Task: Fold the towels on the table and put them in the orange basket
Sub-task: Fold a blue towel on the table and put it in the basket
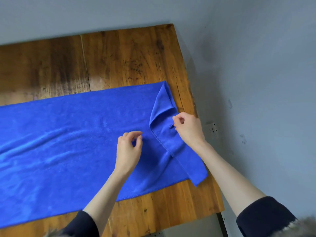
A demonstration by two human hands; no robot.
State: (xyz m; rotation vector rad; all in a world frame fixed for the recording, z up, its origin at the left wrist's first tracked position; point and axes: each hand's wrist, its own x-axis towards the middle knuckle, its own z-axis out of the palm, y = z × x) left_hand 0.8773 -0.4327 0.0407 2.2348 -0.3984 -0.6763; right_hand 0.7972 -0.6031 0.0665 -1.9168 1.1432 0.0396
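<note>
A long blue towel [68, 142] lies spread flat across the wooden table [119, 57]. Its right end is turned over into a narrow flap [171, 139] that stands up in a ridge at the far side. My right hand [188, 129] is on that flap, fingers curled, thumb and fingertips pinching a small pucker of the cloth. My left hand [128, 151] hovers just above the towel left of the flap's edge, fingers loosely curled and holding nothing. No orange basket is in view.
The table's right edge [196, 108] runs just beyond the towel's flap, with grey floor beyond it. A wall socket [212, 128] sits low on the grey wall at the right. Bare wood shows behind the towel and along the near edge.
</note>
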